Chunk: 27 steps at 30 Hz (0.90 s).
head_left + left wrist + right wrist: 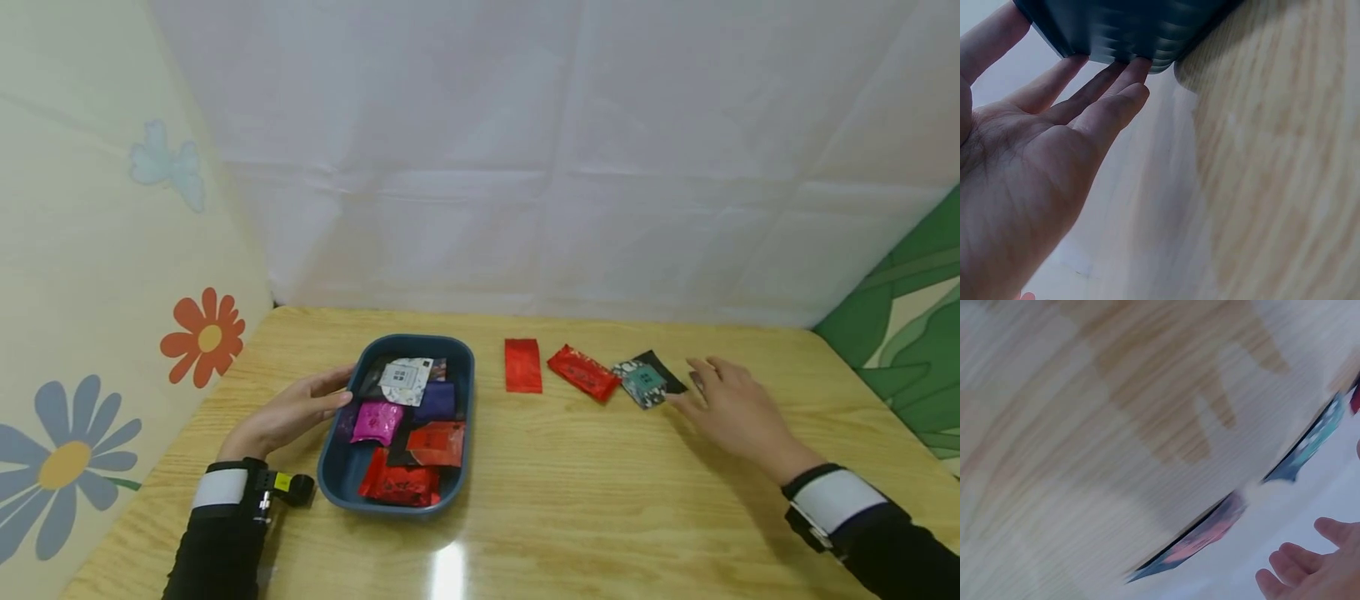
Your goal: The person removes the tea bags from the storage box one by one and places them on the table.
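Note:
A dark blue plastic box [339, 477] holds several small packets, among them a magenta one [377, 422], a white patterned one [406, 381] and a red one [400, 482]. My left hand [288, 414] rests its extended fingertips against the box's left side; the left wrist view shows them touching the outer wall [1116, 31]. Over the right part of the table, my right hand [738, 412] hovers with loosely bent fingers, holding nothing. Just left of it lies a teal-and-black packet [647, 379]. A dark packet with pink [1204, 537] lies near that hand, mostly hidden by it in the head view.
Between the box and my right hand, a flat red packet [522, 366] and a tilted red packet [583, 373] lie on the wooden table [562, 500]. A white sheet [525, 167] hangs behind the table. Flower-printed panel [90, 292] stands at left.

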Each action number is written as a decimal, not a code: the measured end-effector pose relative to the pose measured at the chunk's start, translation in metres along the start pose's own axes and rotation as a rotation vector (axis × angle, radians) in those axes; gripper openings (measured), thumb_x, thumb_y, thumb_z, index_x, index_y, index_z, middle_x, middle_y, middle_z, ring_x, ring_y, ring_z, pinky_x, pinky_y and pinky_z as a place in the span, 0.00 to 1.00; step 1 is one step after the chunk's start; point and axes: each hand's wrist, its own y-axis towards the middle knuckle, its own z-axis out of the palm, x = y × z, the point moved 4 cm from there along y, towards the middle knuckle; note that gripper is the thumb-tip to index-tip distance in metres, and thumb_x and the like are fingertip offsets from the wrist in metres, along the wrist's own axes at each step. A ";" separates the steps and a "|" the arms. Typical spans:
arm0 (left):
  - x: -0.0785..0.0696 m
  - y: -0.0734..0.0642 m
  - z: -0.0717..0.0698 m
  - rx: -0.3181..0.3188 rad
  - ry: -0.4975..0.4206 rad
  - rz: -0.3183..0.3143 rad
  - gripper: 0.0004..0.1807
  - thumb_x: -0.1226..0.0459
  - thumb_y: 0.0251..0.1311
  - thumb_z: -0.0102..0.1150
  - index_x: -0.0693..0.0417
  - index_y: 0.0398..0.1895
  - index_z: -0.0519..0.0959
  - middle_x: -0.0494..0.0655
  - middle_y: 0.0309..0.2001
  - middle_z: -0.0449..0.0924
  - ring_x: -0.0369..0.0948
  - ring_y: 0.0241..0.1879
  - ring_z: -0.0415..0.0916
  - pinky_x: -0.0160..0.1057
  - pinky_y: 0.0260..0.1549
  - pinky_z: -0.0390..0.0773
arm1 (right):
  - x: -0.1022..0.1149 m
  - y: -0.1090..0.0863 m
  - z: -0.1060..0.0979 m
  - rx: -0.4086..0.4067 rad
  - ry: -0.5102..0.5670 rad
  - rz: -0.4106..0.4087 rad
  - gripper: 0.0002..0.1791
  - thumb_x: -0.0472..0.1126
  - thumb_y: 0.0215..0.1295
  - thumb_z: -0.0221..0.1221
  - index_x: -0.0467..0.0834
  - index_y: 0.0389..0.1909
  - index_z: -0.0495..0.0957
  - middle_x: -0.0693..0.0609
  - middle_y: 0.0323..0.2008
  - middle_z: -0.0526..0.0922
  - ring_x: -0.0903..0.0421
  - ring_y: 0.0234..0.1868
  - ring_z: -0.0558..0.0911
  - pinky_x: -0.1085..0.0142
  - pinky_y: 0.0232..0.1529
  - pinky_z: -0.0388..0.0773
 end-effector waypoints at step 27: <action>0.000 0.000 0.001 0.006 -0.010 -0.003 0.39 0.60 0.73 0.52 0.64 0.78 0.47 0.64 0.76 0.47 0.60 0.73 0.51 0.58 0.70 0.52 | 0.154 0.005 0.018 -0.008 0.228 -0.282 0.39 0.55 0.68 0.61 0.40 0.73 0.62 0.37 0.69 0.65 0.36 0.69 0.64 0.36 0.65 0.61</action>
